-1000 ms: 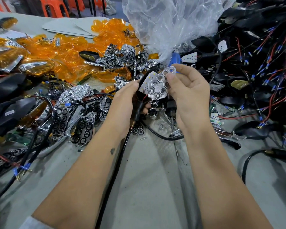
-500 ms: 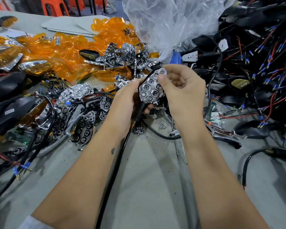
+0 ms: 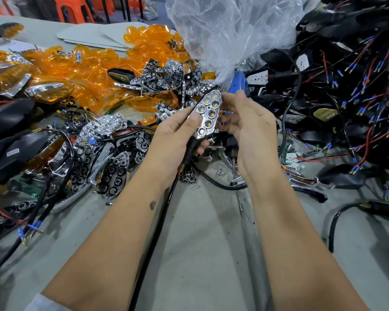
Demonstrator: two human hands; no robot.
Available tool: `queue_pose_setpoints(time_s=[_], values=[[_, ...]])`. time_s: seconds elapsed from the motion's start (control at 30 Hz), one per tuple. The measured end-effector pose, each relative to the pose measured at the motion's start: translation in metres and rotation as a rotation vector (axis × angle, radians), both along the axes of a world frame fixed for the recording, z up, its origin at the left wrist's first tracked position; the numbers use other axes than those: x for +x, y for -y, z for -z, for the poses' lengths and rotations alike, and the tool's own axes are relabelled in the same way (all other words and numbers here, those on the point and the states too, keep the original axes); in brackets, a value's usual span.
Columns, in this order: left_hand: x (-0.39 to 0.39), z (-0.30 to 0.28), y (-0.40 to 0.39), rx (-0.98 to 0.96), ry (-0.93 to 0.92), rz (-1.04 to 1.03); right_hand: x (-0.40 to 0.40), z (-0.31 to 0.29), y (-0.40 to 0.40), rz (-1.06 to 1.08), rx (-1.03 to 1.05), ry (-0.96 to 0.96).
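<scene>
Chrome honeycomb lamp (image 3: 208,115), a few yellow LEDs showing in its cups, is up just below the plastic bag (image 3: 222,30). My left grip (image 3: 177,129) is clamped round it, thumb on its face. My right grip (image 3: 254,131) is loose, fingers brushing the lamp's right edge. Its long axis runs tip-up toward the bag.

Materials and finishes as seen:
The reflector (image 3: 208,116) is mirror-chromed and glossy, with faceted hex cells. The orange lenses (image 3: 94,70) are moulded in glossy translucent plastic. The bag (image 3: 222,30) is thin, clear, crinkled film. The housings (image 3: 9,117) are black semi-matt plastic. The cable (image 3: 162,212) is sheathed smooth and black. The surface (image 3: 200,254) is covered in grey, matt, cloth-like, scuffed material.
</scene>
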State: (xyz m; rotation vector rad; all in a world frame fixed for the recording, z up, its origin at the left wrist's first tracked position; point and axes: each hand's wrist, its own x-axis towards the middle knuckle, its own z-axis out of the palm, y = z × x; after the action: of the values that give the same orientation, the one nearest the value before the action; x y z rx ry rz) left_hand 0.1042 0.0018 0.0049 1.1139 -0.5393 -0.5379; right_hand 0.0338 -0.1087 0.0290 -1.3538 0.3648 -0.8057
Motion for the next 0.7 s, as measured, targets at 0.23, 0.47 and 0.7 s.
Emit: queue_pose_setpoints(time_s=[0.23,0.47,0.7], values=[[0.0024,0.0058,-0.0015,0.052,0.141,0.056,-0.0004,0.0014,-0.0005,0.069,-0.147,-0.057],[0.0024,0.0047,-0.0019,-0.069,0.045,0.076,-0.0024,-0.0001,-0.0014,0.017,-0.169,-0.033],[0.0032,0.0052,-0.0018,-0.118,0.074,0.111,0.0011,0.0032,-0.0023,-0.126,-0.139,-0.058]])
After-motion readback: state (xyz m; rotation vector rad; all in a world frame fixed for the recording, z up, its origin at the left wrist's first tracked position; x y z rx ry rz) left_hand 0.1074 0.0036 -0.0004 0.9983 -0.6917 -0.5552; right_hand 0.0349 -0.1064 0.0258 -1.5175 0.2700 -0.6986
